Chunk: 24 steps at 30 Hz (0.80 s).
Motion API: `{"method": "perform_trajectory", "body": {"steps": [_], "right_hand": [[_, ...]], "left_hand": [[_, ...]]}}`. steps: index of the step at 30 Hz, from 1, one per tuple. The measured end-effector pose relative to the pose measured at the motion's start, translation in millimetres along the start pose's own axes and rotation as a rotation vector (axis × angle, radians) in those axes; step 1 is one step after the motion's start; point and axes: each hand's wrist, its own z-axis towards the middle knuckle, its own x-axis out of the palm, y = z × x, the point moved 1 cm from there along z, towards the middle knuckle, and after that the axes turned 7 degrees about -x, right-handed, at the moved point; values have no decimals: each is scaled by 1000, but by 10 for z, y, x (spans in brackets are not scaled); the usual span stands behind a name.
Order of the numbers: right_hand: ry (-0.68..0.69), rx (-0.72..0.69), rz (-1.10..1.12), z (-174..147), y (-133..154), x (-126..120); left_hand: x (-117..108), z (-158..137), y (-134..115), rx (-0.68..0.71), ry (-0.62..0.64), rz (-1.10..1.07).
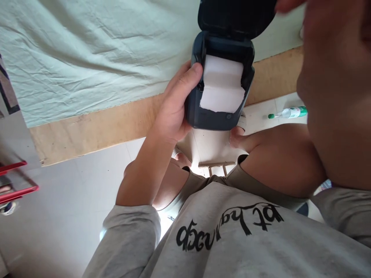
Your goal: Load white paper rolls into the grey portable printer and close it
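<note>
While the left hand (178,100) grips a small dark printer (213,121) by its side, the thumb lies along the near edge of the casing and the other fingers are mostly hidden behind it. The printer is held up in front of the tabletop (95,131), near its bare wooden edge, with its lid (234,17) swung up and back. A white strip of paper (222,83) fills the compartment and hangs over its front lip, just above a round power button (228,116).

The right hand (324,38) looms at the upper right, close to the camera and blurred; a fingertip comes near the edge of the lid, but I cannot tell whether it touches or whether the hand holds anything.

A wrinkled pale green cloth (101,50) covers most of the tabletop. Below, a bottle (294,112) with a green cap lies on the light floor (78,185), and a wooden frame (216,165) shows between the person's legs. At the far left stands a red rack (19,189) (only part of it is in view). The person wears a grey shirt (246,251) with black lettering.
</note>
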Motion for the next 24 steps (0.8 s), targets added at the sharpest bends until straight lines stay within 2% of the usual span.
{"method": "perform_trajectory", "body": {"steps": [1,2,5,12,16,20,22,24], "right_hand": [[41,-49,-162,-16,30,-7],[162,-52,-312,-27,55,-3],[429,3,-617,-29,106,19],[484,183,-874,-18,149,59],[552,168,-857,-14,116,72],[516,102,-756,6,134,25],[489,99,-629,5,179,-35],[455,158,-337,-2,207,-96]], "left_hand": [[2,0,2,6,-10,18],[4,1,3,8,-17,34],[11,6,-5,6,-24,76],[30,-15,-32,45,-34,120],[23,-14,-29,47,-31,118],[11,-8,-25,40,-23,105],[4,-11,-17,49,-22,95],[-10,-16,-1,65,-34,81]]}}
